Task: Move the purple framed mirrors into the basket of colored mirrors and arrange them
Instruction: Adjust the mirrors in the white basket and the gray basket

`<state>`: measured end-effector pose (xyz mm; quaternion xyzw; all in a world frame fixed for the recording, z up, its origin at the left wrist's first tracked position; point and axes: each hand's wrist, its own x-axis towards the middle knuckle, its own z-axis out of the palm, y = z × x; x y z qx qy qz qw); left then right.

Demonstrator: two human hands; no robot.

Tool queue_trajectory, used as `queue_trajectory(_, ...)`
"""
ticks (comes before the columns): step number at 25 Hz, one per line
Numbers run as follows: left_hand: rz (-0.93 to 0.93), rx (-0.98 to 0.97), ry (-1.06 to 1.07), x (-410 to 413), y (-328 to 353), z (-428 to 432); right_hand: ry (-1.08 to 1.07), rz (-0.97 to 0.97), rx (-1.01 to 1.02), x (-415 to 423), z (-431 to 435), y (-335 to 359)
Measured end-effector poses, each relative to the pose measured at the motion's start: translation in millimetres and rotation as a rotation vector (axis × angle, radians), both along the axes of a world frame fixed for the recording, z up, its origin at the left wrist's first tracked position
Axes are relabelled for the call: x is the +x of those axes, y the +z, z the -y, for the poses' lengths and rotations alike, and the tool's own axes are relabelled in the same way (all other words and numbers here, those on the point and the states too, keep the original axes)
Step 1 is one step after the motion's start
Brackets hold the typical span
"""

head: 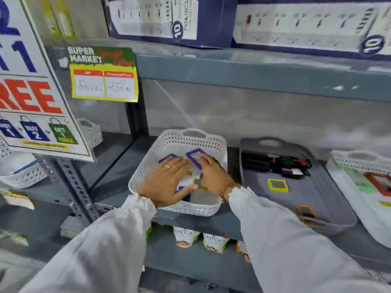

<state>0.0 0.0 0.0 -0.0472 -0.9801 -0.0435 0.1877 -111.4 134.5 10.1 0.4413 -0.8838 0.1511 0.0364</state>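
**Both hands flat in the white basket**

The left hand (pixel 167 179) and right hand (pixel 212 173) lie palm-down, fingers spread and clamped on nothing, inside the white perforated plastic basket (pixel 221 144) on the grey metal shelf (pixel 224 226). Two purple-framed rectangular mirrors (pixel 193 154) lie at its far end, just past the fingertips. A yellow-framed square mirror (pixel 277 185) lies in the grey tray (pixel 330 187) to the right.

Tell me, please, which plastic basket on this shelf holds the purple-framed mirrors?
The white perforated basket under both hands, holding two purple-framed mirrors; the grey basket beside it holds a yellow-framed one.
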Motion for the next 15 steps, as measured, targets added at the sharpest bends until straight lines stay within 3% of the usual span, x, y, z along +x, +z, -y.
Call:
queue_trajectory(2,-0.011,0.02,-0.05,-5,-6,3,-0.005,0.192,0.206,-5,10,-6)
queue_trajectory(4,-0.063,0.014,-0.1,-3,-10,6,-0.036,0.218,0.299,-12,15,-18)
queue_trajectory(9,-0.121,-0.028,-0.121,8,-24,19,-0.071,0.167,0.438,-15,24,-34)
queue_trajectory(15,-0.274,-0.174,-0.224,15,-42,16,-0.075,0.095,0.421,-20,25,-40)
